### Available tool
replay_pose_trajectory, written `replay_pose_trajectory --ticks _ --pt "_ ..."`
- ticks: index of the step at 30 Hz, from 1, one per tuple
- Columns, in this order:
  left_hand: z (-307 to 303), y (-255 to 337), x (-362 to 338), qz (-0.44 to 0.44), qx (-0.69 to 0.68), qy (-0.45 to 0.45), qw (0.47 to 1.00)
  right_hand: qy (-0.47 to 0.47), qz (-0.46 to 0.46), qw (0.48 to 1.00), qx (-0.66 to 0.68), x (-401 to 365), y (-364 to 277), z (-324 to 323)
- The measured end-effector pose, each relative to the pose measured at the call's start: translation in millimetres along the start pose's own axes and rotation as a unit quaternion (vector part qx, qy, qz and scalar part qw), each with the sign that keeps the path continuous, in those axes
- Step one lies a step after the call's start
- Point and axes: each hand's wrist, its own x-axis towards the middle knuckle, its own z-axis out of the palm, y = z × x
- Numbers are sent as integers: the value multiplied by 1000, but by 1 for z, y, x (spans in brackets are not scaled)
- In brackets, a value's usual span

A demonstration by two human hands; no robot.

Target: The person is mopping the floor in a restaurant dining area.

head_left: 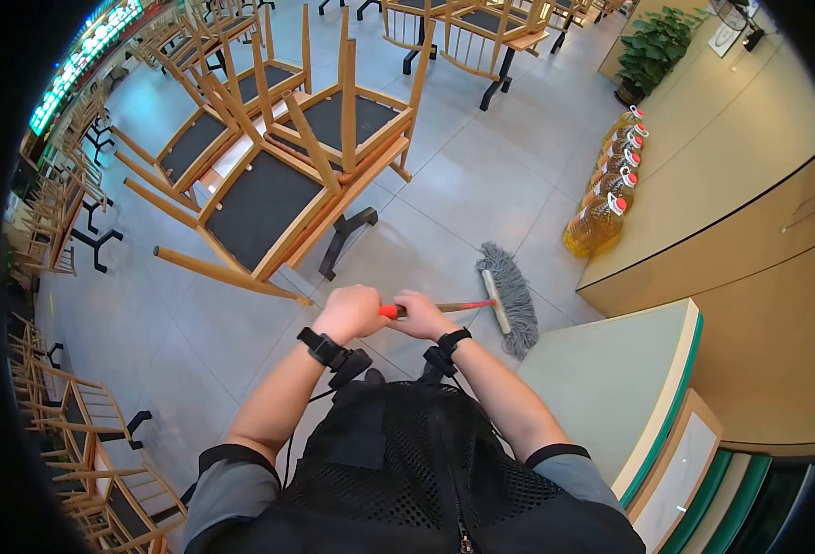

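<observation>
My left hand (352, 312) is wrapped around the red end of a mop handle (466, 306). Just beside it, my right hand (419, 316) grips the same handle a little farther along. The handle runs to the right and down to a grey string mop head (515, 300), which lies on the tiled floor with a pale clamp bar across it. Both wrists wear black straps with small dark devices. Fingertips on both hands are mostly hidden by the fists.
Upturned wooden chairs (264, 208) rest on a table (334, 217) ahead to the left. Several large jugs of yellow oil (594, 226) line the wood-panelled counter (694, 185) at right. A pale green-edged counter (611, 369) stands close on my right. A potted plant (655, 46) stands farther back.
</observation>
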Motion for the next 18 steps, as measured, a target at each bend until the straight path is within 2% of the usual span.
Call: replay_pose_trajectory --ticks 1,3,8,13,18 --pt "-6 -6 -8 -7 16 -4 1000 0 0 1000 1 6 -14 4" --pt "-17 -19 -27 -11 31 -4 999 -65 42 994 80 17 -39 12" --pt "-29 -52 -65 -31 37 2 999 -106 39 990 82 39 -77 47" --pt "-7 -80 -73 -45 12 41 998 -124 48 982 134 51 -77 86" --pt "9 -100 -79 -60 7 78 995 -113 53 987 102 59 -75 111"
